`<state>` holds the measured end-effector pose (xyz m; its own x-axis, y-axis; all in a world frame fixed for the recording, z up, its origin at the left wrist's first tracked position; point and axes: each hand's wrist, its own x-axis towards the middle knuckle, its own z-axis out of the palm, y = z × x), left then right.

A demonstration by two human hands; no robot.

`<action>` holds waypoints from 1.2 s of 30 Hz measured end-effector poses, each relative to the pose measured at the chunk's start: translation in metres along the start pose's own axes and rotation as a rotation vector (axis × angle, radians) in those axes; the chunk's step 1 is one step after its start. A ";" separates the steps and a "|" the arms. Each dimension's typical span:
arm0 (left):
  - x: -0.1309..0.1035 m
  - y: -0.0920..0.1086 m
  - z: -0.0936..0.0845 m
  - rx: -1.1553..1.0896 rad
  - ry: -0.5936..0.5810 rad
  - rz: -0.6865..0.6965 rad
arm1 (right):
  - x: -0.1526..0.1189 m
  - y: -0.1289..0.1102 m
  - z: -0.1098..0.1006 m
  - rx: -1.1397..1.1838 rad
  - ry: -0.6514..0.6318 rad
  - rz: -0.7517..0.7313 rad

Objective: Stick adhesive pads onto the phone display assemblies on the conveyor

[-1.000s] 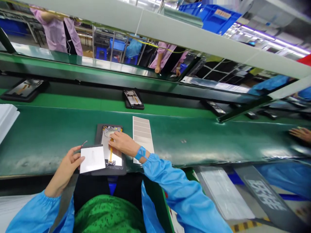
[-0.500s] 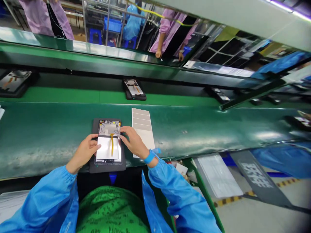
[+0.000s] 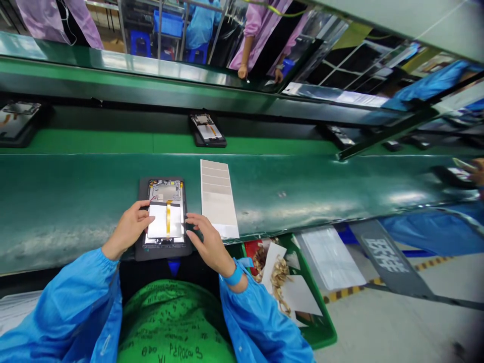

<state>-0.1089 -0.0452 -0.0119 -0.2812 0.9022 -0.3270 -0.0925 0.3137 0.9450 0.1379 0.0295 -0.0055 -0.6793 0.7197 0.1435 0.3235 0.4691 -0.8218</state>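
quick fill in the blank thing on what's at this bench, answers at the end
The left hand touches a flat panel coloured ____.
A blue band circles the ____ of the right hand.
The divided sheet lies to the ____ of the opened device.
The scrap bin is coloured ____.

Missing words: white; wrist; right; green

Sleeves [image 3: 71, 297] bright blue — the shirt [image 3: 174, 322] green with dark lettering — and the flat ribbon [image 3: 168, 220] orange-yellow.
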 end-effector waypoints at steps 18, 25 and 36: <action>0.002 0.004 0.006 0.062 0.018 0.020 | 0.004 0.004 0.008 0.009 -0.024 -0.014; 0.002 0.001 0.005 0.082 0.023 0.036 | 0.006 0.003 0.008 0.022 -0.011 -0.025; 0.003 0.003 0.007 0.087 0.018 0.053 | 0.005 0.004 0.009 0.041 -0.004 -0.013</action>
<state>-0.1034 -0.0396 -0.0104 -0.3012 0.9129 -0.2756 0.0057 0.2907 0.9568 0.1298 0.0309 -0.0131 -0.6857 0.7118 0.1522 0.2871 0.4567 -0.8420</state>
